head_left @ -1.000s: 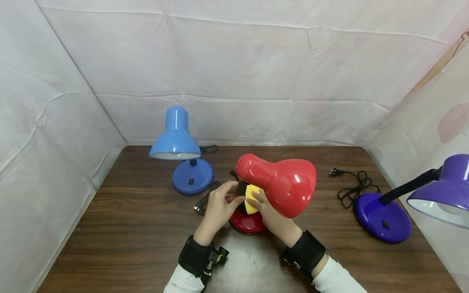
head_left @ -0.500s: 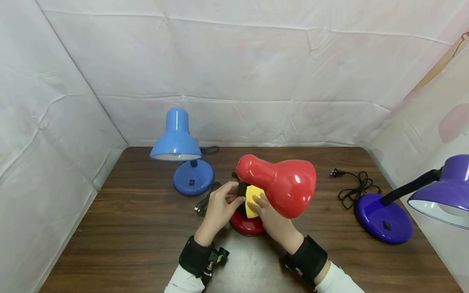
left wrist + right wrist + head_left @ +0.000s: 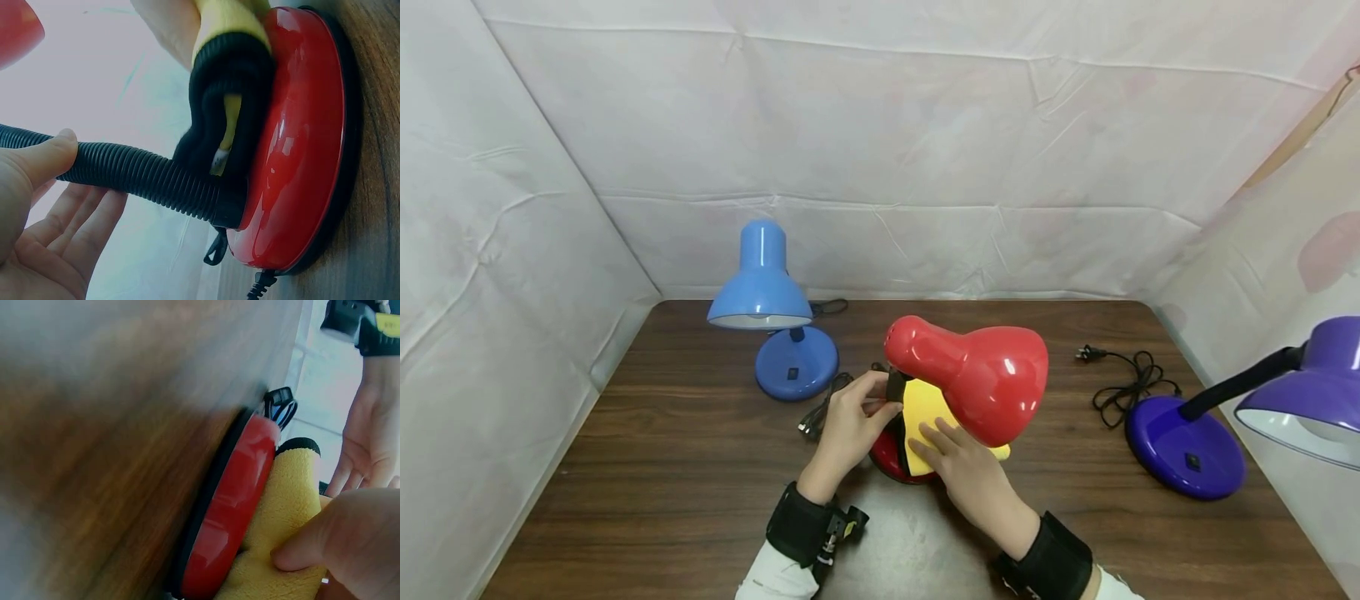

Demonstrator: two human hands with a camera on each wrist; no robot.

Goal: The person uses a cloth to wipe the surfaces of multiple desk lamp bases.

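A red desk lamp [image 3: 996,371] stands mid-table, its shade tilted right. My left hand [image 3: 852,425] holds its black ribbed neck [image 3: 137,172], thumb on one side and fingers on the other. In my right hand [image 3: 977,483] is a yellow cloth [image 3: 922,408] with a black edge, lying against the glossy red base [image 3: 294,134]. The right wrist view shows the right thumb [image 3: 306,547] pressing into the bunched cloth, its fingers mostly hidden behind. Part of the cloth and base are hidden under the shade in the head view.
A light-blue lamp [image 3: 762,287] stands at the back left, and a purple lamp [image 3: 1183,450] at the right. A coiled black cord [image 3: 1131,387] lies beside the purple one. Another cord with a plug [image 3: 811,423] lies left of the red base. White sheeting surrounds the table.
My right hand has slid toward me and to the right with the cloth, and more of the yellow cloth shows over the base. The left hand stays on the neck.
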